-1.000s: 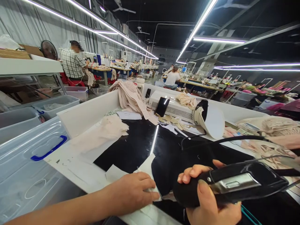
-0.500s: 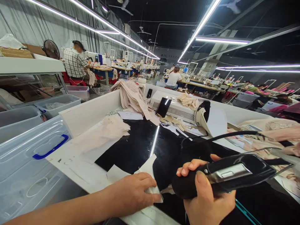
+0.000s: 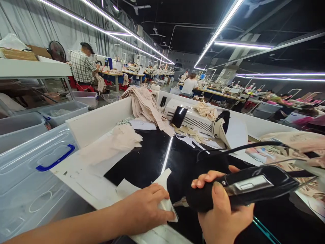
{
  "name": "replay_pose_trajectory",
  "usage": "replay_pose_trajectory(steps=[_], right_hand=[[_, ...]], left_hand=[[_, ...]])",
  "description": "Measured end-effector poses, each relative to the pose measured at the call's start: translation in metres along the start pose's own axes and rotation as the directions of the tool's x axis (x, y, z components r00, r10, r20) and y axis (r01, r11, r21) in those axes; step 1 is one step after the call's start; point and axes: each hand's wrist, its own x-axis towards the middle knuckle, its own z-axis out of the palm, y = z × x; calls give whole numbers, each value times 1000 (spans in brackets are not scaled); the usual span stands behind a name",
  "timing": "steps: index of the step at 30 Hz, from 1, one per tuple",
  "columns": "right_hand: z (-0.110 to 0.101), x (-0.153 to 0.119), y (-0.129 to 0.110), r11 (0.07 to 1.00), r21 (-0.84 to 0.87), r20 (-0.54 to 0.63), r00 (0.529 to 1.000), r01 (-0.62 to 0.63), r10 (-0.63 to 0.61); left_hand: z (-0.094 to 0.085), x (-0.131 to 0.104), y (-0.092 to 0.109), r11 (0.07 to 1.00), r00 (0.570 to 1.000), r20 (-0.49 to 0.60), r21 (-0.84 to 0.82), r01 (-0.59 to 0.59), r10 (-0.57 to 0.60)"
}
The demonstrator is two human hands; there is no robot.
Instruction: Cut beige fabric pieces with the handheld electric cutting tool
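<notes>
White material is lying at the near edge of the black tabletop [image 3: 142,162], and I'm watching the left hand [image 3: 152,206] curling over this white piece [image 3: 164,178], fingers pressing it down. Over the tabletop's near right, the right hand [image 3: 224,210] is wrapping firmly around a corded black tool [image 3: 248,188]. Its pale tip is pointing at the piece's edge; whether they are touching, I can't tell. To my mind, working well here means keeping the piece flat, the left fingers clear of the tip, and the cord slack.

Left of the tabletop, a clear bin with a blue handle [image 3: 56,159] is standing close by; I'm not making out its contents. Farther left, one open bin [image 3: 33,134] is hiding its inside, while another [image 3: 76,111] is holding something pale and crumpled. Beyond the tabletop's far edge, a white jar [image 3: 155,88] is standing beside draped beige cloth [image 3: 144,103], its contents not showing.
</notes>
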Motion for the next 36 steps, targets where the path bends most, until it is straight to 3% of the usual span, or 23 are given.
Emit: replay_pose_trajectory(steps=[6,15,21,25,32,36], right_hand=[[-1,-1,6,999,-43,34,999,-4,5],[-6,-11,-8,999,-24,78,996,44,-42],[-14,-13,-6,999,-40,136,990,34,-29],[-19,-13,-3,998,-43,158,987,51,-44],[-18,-12,-3,998,-51,161,986,46,-37],[-8,-10,-6,999,-34,102,994,31,-27]], left_hand=[[4,-2,0,1000,999,-32,10,6,-6],[21,-14,27,987,984,-179,159,11,18],[11,-6,21,982,995,-69,179,-60,73],[3,-6,11,997,1000,-1,83,4,-4],[2,-18,-1,999,999,15,-1,35,-35],[4,-18,0,999,999,19,-13,41,-41]])
